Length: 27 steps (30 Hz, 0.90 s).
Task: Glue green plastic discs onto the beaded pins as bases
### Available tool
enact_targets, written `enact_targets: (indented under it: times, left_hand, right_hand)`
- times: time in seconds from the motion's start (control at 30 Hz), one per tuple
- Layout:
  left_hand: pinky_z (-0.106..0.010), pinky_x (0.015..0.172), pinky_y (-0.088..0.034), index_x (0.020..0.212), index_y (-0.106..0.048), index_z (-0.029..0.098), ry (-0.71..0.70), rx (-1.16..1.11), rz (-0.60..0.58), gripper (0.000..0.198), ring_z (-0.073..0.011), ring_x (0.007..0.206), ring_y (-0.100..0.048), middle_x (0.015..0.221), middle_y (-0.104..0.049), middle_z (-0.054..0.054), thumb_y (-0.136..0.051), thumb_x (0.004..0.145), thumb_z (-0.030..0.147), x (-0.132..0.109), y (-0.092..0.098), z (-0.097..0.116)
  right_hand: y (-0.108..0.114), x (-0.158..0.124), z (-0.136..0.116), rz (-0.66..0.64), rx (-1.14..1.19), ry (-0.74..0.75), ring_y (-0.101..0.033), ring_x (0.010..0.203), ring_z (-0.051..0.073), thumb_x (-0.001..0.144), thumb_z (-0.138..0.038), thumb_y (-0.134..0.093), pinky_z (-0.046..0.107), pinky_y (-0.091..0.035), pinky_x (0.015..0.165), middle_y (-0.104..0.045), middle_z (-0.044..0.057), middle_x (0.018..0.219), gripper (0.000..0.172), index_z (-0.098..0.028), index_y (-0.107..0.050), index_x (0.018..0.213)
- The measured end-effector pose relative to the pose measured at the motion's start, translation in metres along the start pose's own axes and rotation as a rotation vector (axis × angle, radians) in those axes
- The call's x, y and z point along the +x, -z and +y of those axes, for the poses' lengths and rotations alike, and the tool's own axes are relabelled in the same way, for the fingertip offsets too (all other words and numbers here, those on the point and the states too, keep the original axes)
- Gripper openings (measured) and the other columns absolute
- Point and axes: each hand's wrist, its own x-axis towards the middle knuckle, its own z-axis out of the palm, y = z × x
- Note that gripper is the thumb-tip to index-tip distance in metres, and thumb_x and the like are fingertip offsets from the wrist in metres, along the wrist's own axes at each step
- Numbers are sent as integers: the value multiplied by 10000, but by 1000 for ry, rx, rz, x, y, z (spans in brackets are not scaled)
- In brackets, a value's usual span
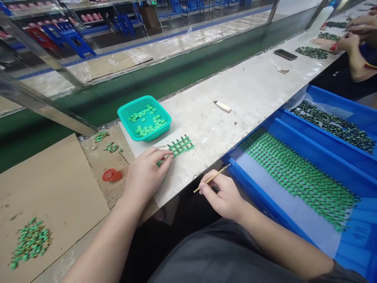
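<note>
Clamping stick [212,179] in right grip [222,194]; cannot tell for left grip [147,169]. Seems partway, with green rows [294,177] in blue tray [318,159], discs [144,129] left in basket [157,134].

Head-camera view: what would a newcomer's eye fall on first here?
Probably the dense rows of small green pieces in the blue tray at the right. Next comes the turquoise basket of green discs on the pale worktop, just beyond the left hand. Below centre, the right hand holds a thin wooden stick.

The left hand [147,167] touches small green pieces [183,145]; the right hand [225,196] holds a thin stick [212,177].
</note>
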Motion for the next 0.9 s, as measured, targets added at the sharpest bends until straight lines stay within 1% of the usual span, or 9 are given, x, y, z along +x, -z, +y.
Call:
enact_targets:
  times: [0.13, 0.3, 0.37, 0.47, 0.57, 0.63, 0.73, 0.83, 0.9]
  left_hand:
    - [-382, 858, -526, 1026, -807, 283, -4, 24, -84, 310, -256, 994, -709, 1014, -759, -54, -580, 1053, 493, 9, 0, -3]
    - [-402, 883, -510, 995, -732, 248, 26, 7, -170, 256, -279, 1039, -671, 1049, -715, -85, -576, 996, 451, 16, 7, -1]
    - [-390, 857, -519, 996, -712, 235, 71, -47, -198, 288, -263, 987, -662, 1029, -718, -84, -557, 999, 479, 15, 19, 6]
    - [-331, 795, -534, 1028, -712, 228, 148, -177, -273, 382, -208, 890, -658, 1002, -749, -54, -537, 1024, 568, 10, 45, 22]
    - [-286, 755, -523, 969, -739, 238, 224, -318, -389, 453, -180, 835, -634, 939, -751, -20, -632, 970, 679, 4, 71, 33]
    - [-274, 708, -502, 905, -746, 245, 249, -369, -455, 485, -173, 778, -591, 856, -715, -11, -665, 929, 723, 2, 82, 36]
    - [-279, 685, -502, 815, -739, 255, 238, -373, -502, 509, -175, 735, -569, 769, -665, -8, -645, 917, 744, 1, 87, 37]
    - [-305, 706, -538, 787, -741, 264, 237, -345, -516, 531, -198, 752, -625, 798, -705, -21, -614, 890, 769, 2, 85, 40]
    - [-329, 691, -553, 761, -742, 268, 258, -318, -460, 546, -215, 734, -645, 794, -724, -30, -619, 843, 793, 2, 84, 44]
  right_hand:
    - [-2, -1, 2, -6, 4, -12, -795, 785, 163, 1099, -222, -694, 258, -671, 750, -783, 20, 884, 78, -244, -694, 1024]
    - [-2, -3, 3, -9, 6, -37, -799, 778, 161, 1106, -231, -692, 263, -659, 738, -776, 17, 880, 84, -241, -698, 1022]
    - [-1, -4, 3, -18, 1, -49, -804, 782, 165, 1106, -233, -692, 270, -661, 740, -780, 18, 881, 83, -241, -700, 1024]
    - [-1, -4, 3, -35, -14, -53, -810, 787, 172, 1107, -239, -692, 282, -668, 745, -780, 17, 875, 83, -245, -697, 1024]
    - [-2, -4, 3, -35, -13, -55, -809, 767, 170, 1107, -238, -691, 280, -671, 726, -771, 11, 858, 89, -247, -688, 1019]
    - [-4, -4, 3, -32, -10, -53, -813, 755, 166, 1109, -229, -689, 273, -670, 715, -769, 7, 854, 88, -246, -690, 1023]
    - [-7, -3, 3, -30, -12, -41, -825, 752, 164, 1108, -221, -695, 265, -672, 710, -775, 7, 865, 78, -245, -697, 1033]
    - [-7, -4, 4, -28, -15, -35, -828, 746, 161, 1106, -221, -699, 259, -674, 702, -779, 7, 872, 80, -246, -702, 1029]
    - [-7, -4, 4, -26, -16, -41, -832, 746, 159, 1105, -220, -699, 255, -679, 709, -786, 7, 877, 79, -247, -704, 1031]
